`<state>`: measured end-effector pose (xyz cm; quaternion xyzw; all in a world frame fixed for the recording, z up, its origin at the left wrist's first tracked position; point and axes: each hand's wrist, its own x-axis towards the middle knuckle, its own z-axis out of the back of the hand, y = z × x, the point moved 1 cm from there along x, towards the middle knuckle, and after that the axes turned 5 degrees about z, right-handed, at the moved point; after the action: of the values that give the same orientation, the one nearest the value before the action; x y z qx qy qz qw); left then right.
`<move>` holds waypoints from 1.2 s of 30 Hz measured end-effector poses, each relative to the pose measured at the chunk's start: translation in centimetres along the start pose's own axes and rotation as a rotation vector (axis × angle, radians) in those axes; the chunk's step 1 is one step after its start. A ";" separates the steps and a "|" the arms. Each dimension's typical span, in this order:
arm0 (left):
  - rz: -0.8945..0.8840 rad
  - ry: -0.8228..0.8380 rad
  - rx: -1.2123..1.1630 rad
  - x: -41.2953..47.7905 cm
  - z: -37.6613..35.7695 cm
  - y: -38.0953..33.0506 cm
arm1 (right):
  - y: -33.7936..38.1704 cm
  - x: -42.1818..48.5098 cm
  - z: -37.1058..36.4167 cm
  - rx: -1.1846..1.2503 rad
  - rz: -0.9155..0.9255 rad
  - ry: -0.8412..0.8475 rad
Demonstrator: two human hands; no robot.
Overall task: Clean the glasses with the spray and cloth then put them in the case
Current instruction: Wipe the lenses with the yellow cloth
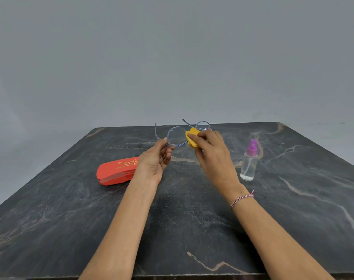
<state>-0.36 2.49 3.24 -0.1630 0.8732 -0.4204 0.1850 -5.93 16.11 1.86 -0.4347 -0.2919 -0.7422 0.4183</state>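
The left hand (156, 158) pinches the glasses (177, 136) by one hinge above the desk's (192, 223) far middle; the right hand (212, 150) pinches the cloth (192, 139) on a lens. Hard rubbing could twist the frame loose, or tip the nearby spray (249, 160).

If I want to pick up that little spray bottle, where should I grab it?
Probably around the clear round body of the spray bottle, below the purple cap. It stands upright on the table, and nothing stands close on its right, so come in from that side.
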 end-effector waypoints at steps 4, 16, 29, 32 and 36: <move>0.005 0.029 0.024 -0.1 0.0 0.3 | 1.3 0.0 -0.5 0.000 0.112 0.045; -0.024 0.028 0.081 0.1 -0.1 0.3 | 0.3 0.2 0.3 -0.032 -0.009 -0.006; -0.031 0.009 0.058 0.2 0.1 0.2 | 0.1 0.1 0.4 -0.026 -0.027 0.024; -0.047 -0.016 0.011 0.3 0.2 0.1 | 0.3 -0.1 0.1 -0.027 -0.016 0.056; -0.050 -0.017 -0.019 0.2 0.0 0.1 | 1.2 -0.2 -0.3 -0.011 0.067 0.104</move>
<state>-0.54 2.46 3.09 -0.1903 0.8712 -0.4151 0.1802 -5.00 15.34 1.63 -0.4073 -0.2509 -0.7511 0.4550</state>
